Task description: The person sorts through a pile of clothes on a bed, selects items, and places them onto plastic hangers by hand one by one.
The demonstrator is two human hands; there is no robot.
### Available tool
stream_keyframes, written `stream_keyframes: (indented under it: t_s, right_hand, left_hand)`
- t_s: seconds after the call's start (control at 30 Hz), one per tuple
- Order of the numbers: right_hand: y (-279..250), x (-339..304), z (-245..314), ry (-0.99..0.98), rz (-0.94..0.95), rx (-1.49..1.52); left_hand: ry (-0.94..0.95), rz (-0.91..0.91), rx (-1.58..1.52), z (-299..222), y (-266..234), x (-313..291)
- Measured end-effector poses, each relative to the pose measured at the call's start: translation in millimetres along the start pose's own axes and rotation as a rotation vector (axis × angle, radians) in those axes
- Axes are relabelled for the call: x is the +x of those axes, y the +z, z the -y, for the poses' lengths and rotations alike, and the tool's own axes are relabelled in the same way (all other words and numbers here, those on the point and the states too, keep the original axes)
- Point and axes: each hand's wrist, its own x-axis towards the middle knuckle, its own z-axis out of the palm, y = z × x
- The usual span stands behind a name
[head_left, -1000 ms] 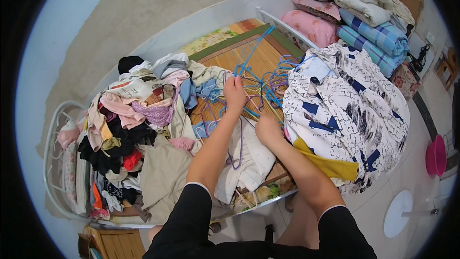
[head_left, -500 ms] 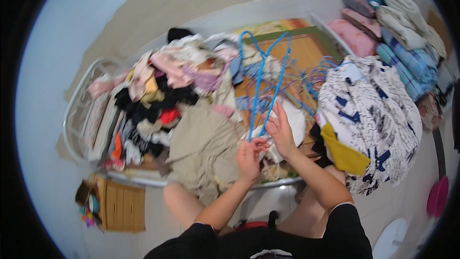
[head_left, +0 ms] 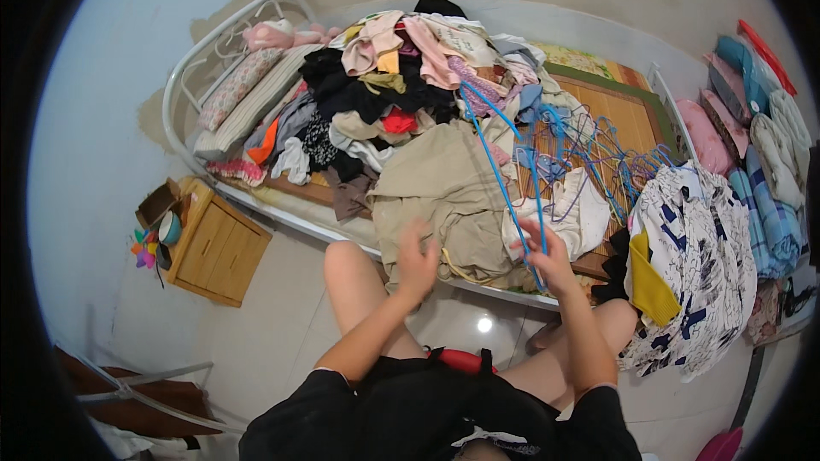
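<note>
Slim, angular blue hanger (head_left: pixel 494 164) in the right hand's (head_left: pixel 553 263) grasp, left hand (head_left: pixel 418 265) empty near crumpled beige cloth (head_left: pixel 446 189).

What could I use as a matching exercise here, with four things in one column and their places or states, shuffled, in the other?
Things:
1. Blue hanger
2. Wooden cabinet
3. Mustard-yellow cloth
4. Left hand

Places or states:
A. Lying on the white patterned garment
B. Open, with nothing visible in it
C. Held in the right hand
D. Standing on the pale tiled floor

Right pairs: 1-C, 2-D, 3-A, 4-B.
</note>
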Motion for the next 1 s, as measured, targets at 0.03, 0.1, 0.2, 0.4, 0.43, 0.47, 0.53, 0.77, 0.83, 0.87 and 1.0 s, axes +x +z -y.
stream_keyframes:
  t_s: [0.03,0.1,0.2,0.4,0.43,0.47,0.53,0.77,0.83,0.87,1.0]
  right_hand:
    - [-11,-18,-7,0.049,0.05,0.015]
    - [3,-51,-5,0.138,0.096,0.124]
    - [22,-92,-1,0.206,0.124,0.183]
    - [64,-102,5,0.354,0.209,0.047]
    - [67,-99,6,0.352,0.233,0.005]
    - [69,-97,7,0.349,0.261,-0.038]
    - [70,-97,2,0.322,0.227,-0.075]
    - [78,-85,-6,0.204,0.13,-0.125]
    - [83,-74,-7,0.214,0.145,-0.112]
    - [84,-69,-8,0.228,0.164,-0.107]
    - [83,-57,-17,0.214,0.117,-0.228]
  left_hand:
    - [-0.088,-0.092,0.081,21,-5,11]
    - [-0.093,-0.247,0.151,71,-22,28]
    - [-0.124,-0.264,0.234,114,-37,59]
    - [-0.198,-0.062,-0.052,172,-40,105]
    - [-0.188,-0.149,-0.23,158,-38,112]
    - [-0.187,-0.147,-0.237,143,-40,119]
    - [-0.135,-0.119,-0.248,105,-50,130]
    - [0.084,0.136,0.05,1,-98,149]
    - [0.134,0.177,0.0,-15,-100,149]
    - [0.14,0.183,0.003,-24,-101,149]
    - [-0.04,0.398,-0.304,-84,-110,152]
